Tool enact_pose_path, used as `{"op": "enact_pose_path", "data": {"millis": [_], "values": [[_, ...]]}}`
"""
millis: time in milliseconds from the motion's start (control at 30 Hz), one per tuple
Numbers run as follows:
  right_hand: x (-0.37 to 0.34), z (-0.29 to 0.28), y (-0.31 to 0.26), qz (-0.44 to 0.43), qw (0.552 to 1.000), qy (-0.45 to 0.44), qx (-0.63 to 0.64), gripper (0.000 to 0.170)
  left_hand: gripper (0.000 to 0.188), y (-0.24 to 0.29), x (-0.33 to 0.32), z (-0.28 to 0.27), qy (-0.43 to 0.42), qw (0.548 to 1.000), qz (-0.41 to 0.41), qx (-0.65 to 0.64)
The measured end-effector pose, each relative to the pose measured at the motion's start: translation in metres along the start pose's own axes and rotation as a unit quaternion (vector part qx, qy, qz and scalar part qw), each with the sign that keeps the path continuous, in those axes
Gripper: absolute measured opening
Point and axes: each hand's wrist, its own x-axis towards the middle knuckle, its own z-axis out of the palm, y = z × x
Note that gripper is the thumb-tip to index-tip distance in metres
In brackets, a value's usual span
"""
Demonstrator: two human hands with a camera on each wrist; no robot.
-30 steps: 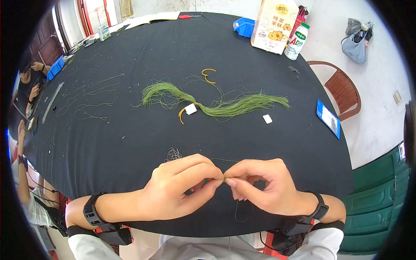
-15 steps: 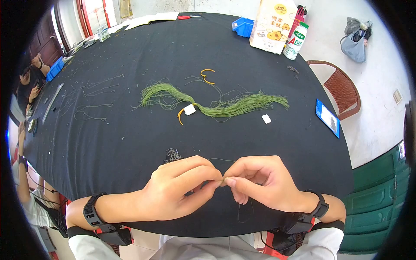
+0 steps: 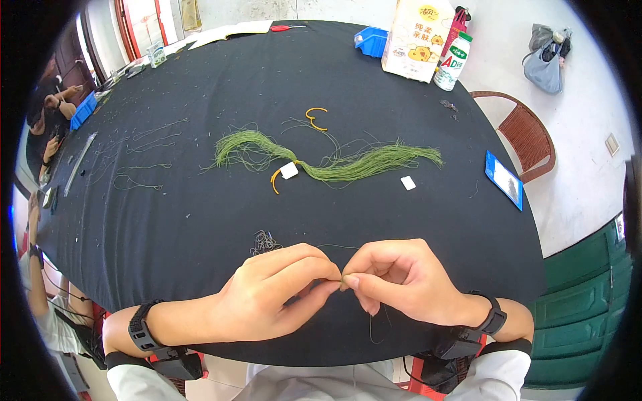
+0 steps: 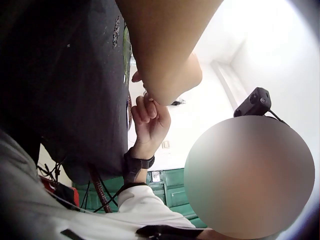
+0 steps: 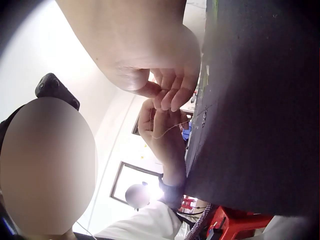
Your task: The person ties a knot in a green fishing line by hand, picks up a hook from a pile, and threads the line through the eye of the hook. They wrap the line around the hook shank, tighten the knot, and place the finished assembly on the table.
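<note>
In the head view my left hand point(image 3: 274, 294) and right hand point(image 3: 404, 277) meet fingertip to fingertip near the table's front edge. Thumb and forefinger of each hand pinch a thin green thread point(image 3: 371, 329), whose loose end dangles below the right hand. Another stretch of it runs behind the fingers. The spot where it is pinched is mostly covered by the fingertips. In the right wrist view the pale thread point(image 5: 172, 128) curves across the left hand. Just beyond the left hand lies a small heap of dark, curly pieces point(image 3: 265, 240).
A long bundle of green threads point(image 3: 361, 162) lies mid-table, with a yellow curved piece point(image 3: 317, 119) and a white square point(image 3: 408, 183) near it. Separate thread lengths point(image 3: 144, 166) lie to the left. A blue packet point(image 3: 503, 179), bottle point(image 3: 453, 61) and blue bin point(image 3: 371, 41) stand farther off.
Both hands keep their pinch in nearly the same place. The thread's dangling end has swung slightly right, and the right hand's lower fingers have shifted a little.
</note>
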Motion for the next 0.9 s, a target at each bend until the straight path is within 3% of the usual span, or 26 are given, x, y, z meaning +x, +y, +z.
{"op": "enact_pose_path", "data": {"millis": [200, 367, 500, 667, 800, 900], "values": [[0.0015, -0.0012, -0.0028, 0.009, 1.0, -0.003, -0.013, 0.013, 0.018, -0.0018, -0.0005, 0.0006, 0.008, 1.0, 0.01, 0.0], [0.0025, -0.0023, -0.001, -0.02, 0.998, 0.007, -0.062, 0.012, 0.016, 0.0011, -0.0013, -0.0033, -0.011, 0.998, -0.059, -0.018], [0.003, -0.001, -0.0032, -0.068, 0.983, 0.025, -0.171, 0.008, 0.012, 0.004, -0.0003, -0.0063, -0.035, 0.994, -0.1, -0.035], [0.0053, -0.0015, -0.0006, -0.174, 0.94, 0.04, -0.291, 0.005, 0.01, 0.0033, -0.0013, -0.0056, -0.051, 0.966, -0.213, -0.14], [0.006, -0.002, 0.0003, -0.193, 0.929, 0.037, -0.314, 0.005, 0.009, 0.004, -0.0012, -0.0067, -0.067, 0.942, -0.269, -0.19], [0.0055, -0.0029, 0.0009, -0.195, 0.925, 0.033, -0.325, 0.005, 0.008, 0.0028, -0.0018, -0.006, -0.068, 0.951, -0.251, -0.168]]}}
